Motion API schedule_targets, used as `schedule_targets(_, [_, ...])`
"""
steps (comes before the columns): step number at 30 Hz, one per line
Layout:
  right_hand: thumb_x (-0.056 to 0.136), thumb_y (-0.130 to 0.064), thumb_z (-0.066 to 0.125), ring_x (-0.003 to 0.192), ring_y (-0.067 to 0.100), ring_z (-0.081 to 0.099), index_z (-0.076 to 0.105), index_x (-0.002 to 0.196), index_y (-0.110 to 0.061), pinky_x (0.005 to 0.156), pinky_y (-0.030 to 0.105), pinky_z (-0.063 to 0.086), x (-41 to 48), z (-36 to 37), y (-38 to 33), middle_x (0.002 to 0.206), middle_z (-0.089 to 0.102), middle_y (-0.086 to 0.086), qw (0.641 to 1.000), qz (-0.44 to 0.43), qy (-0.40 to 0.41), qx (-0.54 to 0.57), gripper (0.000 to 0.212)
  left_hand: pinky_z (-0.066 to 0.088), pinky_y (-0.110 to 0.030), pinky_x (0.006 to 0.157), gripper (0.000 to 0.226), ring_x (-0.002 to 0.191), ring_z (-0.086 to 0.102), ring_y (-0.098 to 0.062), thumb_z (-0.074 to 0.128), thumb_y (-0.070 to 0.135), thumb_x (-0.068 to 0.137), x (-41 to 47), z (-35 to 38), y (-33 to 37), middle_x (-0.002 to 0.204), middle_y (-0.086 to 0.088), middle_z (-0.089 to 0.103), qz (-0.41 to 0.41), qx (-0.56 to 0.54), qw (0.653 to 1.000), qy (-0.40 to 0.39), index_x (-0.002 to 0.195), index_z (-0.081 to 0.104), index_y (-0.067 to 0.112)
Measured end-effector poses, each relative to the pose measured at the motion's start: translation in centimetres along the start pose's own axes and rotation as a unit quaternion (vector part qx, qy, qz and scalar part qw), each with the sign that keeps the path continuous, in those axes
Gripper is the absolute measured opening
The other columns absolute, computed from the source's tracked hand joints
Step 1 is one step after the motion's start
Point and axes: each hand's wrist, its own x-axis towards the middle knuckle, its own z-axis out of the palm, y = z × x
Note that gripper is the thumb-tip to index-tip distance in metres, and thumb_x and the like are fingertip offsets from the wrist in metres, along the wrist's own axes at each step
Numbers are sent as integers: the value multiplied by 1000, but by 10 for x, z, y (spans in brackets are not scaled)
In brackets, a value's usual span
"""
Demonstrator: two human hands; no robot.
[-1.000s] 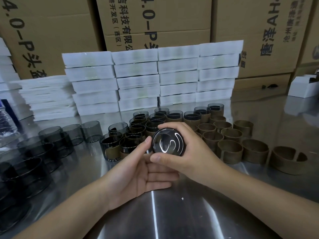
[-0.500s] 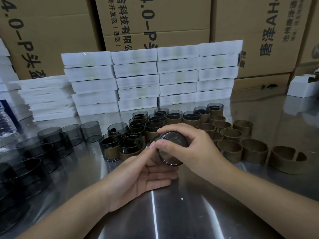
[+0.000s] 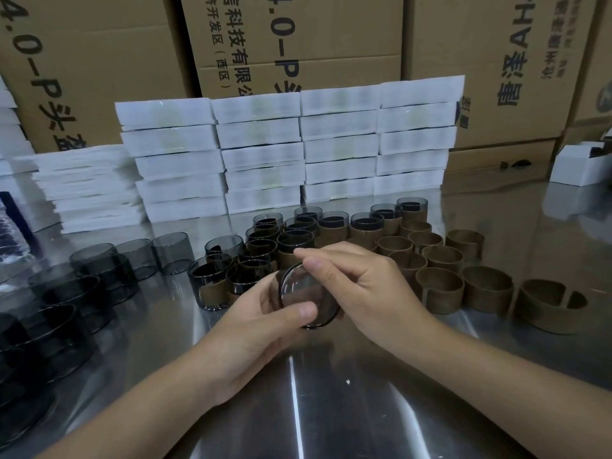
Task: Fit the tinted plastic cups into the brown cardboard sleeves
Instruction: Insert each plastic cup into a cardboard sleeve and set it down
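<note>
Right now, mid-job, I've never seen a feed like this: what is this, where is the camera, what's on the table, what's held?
There is no machine: these are a person's two bare hands, filmed by one camera on their head, looking forward and down. The left hand and right hand together hold one tinted cup, tilted so a round end faces the camera. On the steel table stand bare cups at the left, cups already in sleeves in the middle and empty brown sleeves at the right. Stacked white packs and cardboard cartons stand behind.
</note>
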Motion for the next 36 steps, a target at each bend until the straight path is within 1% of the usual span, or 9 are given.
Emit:
schedule_targets(3, [91, -44, 43, 96, -5, 61, 76, 103, -21, 84, 7, 41, 0, -1, 3, 95, 68, -14, 999, 13, -27, -36, 41, 56, -36, 87, 67, 109, 67, -27, 79, 16, 62, 2, -4, -2, 122, -16, 66, -13, 21, 999, 34, 126, 61, 18])
schedule_targets(6, [101, -34, 41, 91, 2, 61, 76, 100, -21, 87, 23, 46, 4, -5, 6, 93, 68, -9, 995, 39, -22, -94, 37, 49, -48, 100, 76, 114, 64, -32, 77, 17, 59, 3, -7, -3, 126, -14, 65, -34, 6, 998, 52, 132, 56, 23])
schedule_targets(9, [101, -29, 42, 101, 10, 62, 74, 101, -20, 92, 34, 46, 14, -20, 8, 105, 70, -6, 979, 79, 37, -186, 33, 53, -45, 95, 65, 109, 66, -32, 78, 18, 57, 4, -8, -5, 120, -13, 68, -32, -9, 998, 60, 120, 66, 23])
schedule_targets(13, [95, -22, 50, 121, 20, 52, 58, 128, -21, 98, 30, 40, 21, -41, 16, 134, 53, 0, 917, 172, -51, -356, 35, 58, -35, 80, 54, 111, 64, -40, 78, 18, 55, 7, -11, -7, 115, -14, 70, -37, -21, 997, 68, 109, 72, 23])
schedule_targets(17, [92, -22, 54, 115, 28, 53, 59, 125, -14, 91, 32, 45, 17, -42, 20, 130, 48, 7, 859, 224, -139, -439, 35, 58, -31, 77, 58, 113, 63, -41, 79, 21, 55, 9, -14, -8, 113, -14, 71, -33, -29, 996, 80, 113, 70, 26])
schedule_targets(23, [89, -25, 56, 111, 19, 58, 62, 120, -38, 85, 27, 44, 13, -34, 18, 117, 64, -8, 869, 177, -143, -440, 35, 58, -31, 76, 63, 107, 67, -38, 79, 22, 58, 11, -18, -9, 116, -12, 71, -25, -56, 994, 88, 119, 67, 31])
schedule_targets(28, [87, -32, 59, 103, 13, 60, 65, 114, -40, 73, 23, 37, 10, -30, 17, 107, 66, -15, 876, 143, -139, -439, 29, 58, -34, 80, 49, 106, 67, -37, 79, 25, 62, 12, -20, -11, 114, -10, 71, -32, -39, 996, 67, 111, 71, 26])
schedule_targets(32, [84, -24, 56, 108, 15, 58, 62, 119, -41, 79, 24, 41, 10, -30, 13, 114, 64, -13, 881, 144, -153, -424, 40, 58, -32, 75, 46, 104, 68, -38, 79, 27, 60, 13, -22, -11, 111, -10, 73, -38, -33, 996, 69, 106, 73, 27])
schedule_targets(36, [86, -26, 55, 106, 17, 61, 66, 114, -43, 84, 28, 47, 8, -28, 8, 113, 68, -12, 891, 132, -144, -409, 35, 59, -31, 73, 44, 104, 68, -40, 79, 26, 61, 14, -23, -11, 111, -12, 72, -34, -35, 997, 65, 104, 74, 25])
